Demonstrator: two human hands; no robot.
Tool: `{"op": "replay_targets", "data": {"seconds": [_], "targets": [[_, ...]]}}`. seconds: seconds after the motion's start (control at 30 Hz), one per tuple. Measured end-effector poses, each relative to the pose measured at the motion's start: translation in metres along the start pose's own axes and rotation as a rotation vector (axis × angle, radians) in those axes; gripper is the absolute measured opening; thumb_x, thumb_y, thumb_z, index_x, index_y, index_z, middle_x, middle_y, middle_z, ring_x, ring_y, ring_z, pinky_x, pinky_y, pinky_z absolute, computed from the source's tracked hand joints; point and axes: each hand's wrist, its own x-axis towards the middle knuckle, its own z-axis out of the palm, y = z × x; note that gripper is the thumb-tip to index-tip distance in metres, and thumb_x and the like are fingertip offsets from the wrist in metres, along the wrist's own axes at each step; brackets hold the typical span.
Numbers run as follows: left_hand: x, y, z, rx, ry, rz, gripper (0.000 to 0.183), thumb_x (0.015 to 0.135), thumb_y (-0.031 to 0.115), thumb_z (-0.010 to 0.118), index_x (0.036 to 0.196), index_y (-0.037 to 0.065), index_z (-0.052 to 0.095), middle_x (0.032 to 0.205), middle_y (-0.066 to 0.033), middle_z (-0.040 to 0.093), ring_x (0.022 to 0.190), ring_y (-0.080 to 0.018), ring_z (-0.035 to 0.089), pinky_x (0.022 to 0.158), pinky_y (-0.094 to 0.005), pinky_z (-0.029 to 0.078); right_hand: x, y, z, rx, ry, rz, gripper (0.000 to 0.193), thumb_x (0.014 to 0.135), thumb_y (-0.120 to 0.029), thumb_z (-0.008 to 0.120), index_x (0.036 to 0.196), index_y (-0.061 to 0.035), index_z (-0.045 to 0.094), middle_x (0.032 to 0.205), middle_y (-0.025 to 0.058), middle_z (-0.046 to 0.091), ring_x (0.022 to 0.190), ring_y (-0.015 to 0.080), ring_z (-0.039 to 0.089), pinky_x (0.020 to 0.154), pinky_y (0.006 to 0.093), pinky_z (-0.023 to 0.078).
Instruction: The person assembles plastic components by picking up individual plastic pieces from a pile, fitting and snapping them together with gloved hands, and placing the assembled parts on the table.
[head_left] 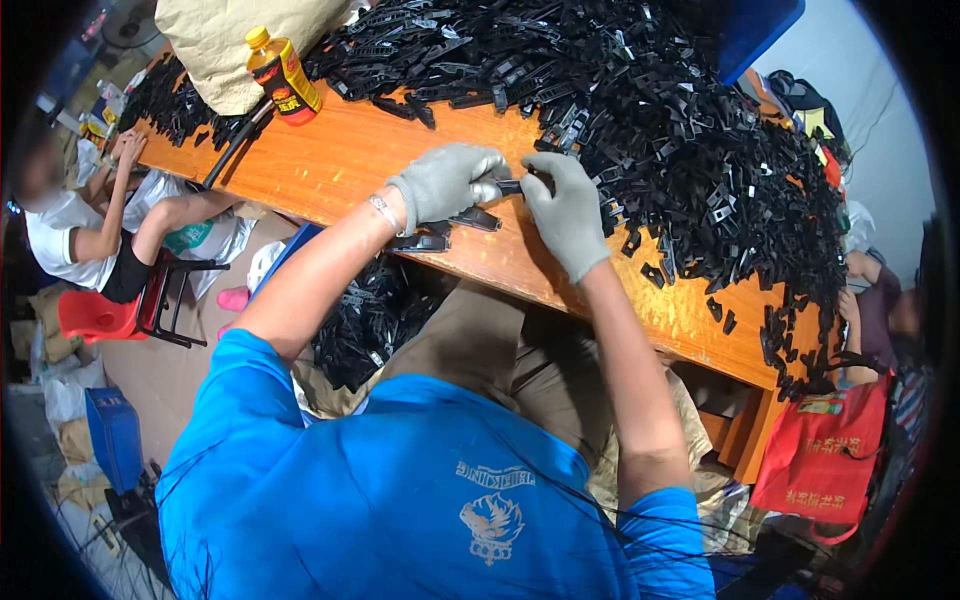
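Observation:
Both my hands wear grey gloves and meet over the near edge of the wooden table (380, 150). Between them is a small dark plastic piece (510, 187). My left hand (450, 185) pinches one end of it, and the fingers of my right hand (568, 210) close on the other. Beneath my left hand, a few longer black plastic parts (475, 219) lie at the table edge. A large heap of black plastic parts (690, 150) spreads just beyond my right hand and along the far side.
A bottle with a yellow cap (283, 78) stands by a beige sack (235, 45). More black parts (365, 325) fill a container below the table's edge. One person (85, 225) sits at left on a red chair (100, 315); another is at far right, near a red bag (820, 460).

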Motion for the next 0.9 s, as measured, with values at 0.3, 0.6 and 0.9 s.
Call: {"op": "replay_targets", "data": {"seconds": [0.3, 0.6, 0.9], "targets": [[-0.015, -0.01, -0.007, 0.091, 0.121, -0.01, 0.02, 0.092, 0.024, 0.081, 0.106, 0.011, 0.076, 0.105, -0.0099, 0.071, 0.105, -0.0338, 0.066, 0.092, -0.0456, 0.053, -0.033, -0.007, 0.0, -0.251, -0.079, 0.083, 0.018, 0.091, -0.017, 0.079, 0.106, -0.0067, 0.076, 0.105, 0.016, 0.072, 0.098, 0.0362, 0.072, 0.084, 0.0463, 0.058], [-0.015, -0.013, -0.008, 0.126, 0.083, -0.085, 0.014, 0.088, 0.023, 0.081, 0.1, 0.016, 0.08, 0.103, -0.0074, 0.071, 0.106, -0.0325, 0.068, 0.09, -0.0479, 0.056, 0.001, -0.002, 0.002, -0.313, -0.193, -0.023, 0.017, 0.095, -0.017, 0.076, 0.111, -0.0118, 0.077, 0.111, 0.0153, 0.067, 0.096, 0.0382, 0.073, 0.084, 0.0486, 0.06], [-0.013, -0.011, -0.004, 0.124, 0.12, -0.041, 0.014, 0.087, 0.025, 0.081, 0.097, 0.016, 0.08, 0.103, -0.0082, 0.07, 0.102, -0.034, 0.069, 0.085, -0.0482, 0.058, 0.019, 0.003, 0.013, -0.367, -0.338, -0.179, 0.011, 0.094, -0.015, 0.072, 0.102, -0.0123, 0.078, 0.102, 0.013, 0.066, 0.088, 0.0352, 0.073, 0.077, 0.0485, 0.059]]}}
